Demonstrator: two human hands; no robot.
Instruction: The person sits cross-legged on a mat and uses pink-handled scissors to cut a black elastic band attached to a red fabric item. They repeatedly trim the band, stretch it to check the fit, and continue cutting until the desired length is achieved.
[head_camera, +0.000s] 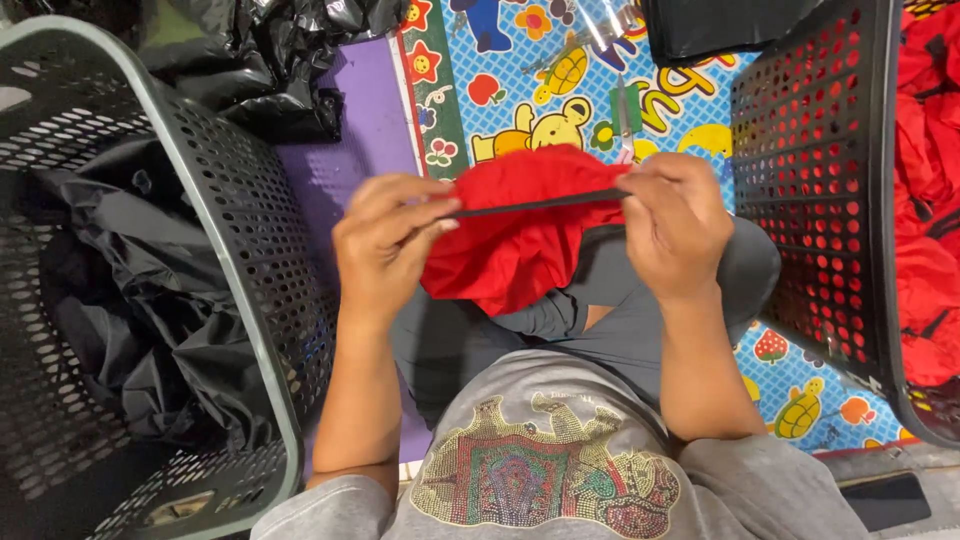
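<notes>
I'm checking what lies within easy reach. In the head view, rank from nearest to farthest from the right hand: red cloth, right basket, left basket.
1. Red cloth, pinched in the right hand.
2. Right basket, just beside it.
3. Left basket, across, past the left hand.

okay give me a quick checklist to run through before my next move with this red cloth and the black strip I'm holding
1. Left hand pinches one end of the black strip: ok.
2. Right hand pinches the other end: ok.
3. Strip stretched straight between the hands: ok.
4. Red cloth hangs free over the lap, clear of both baskets: ok.
5. Strip joined to the cloth along its whole length: cannot tell.
6. Room left in the red-filled basket at the right: cannot tell; the grey basket at the left holds black fabric.
</notes>
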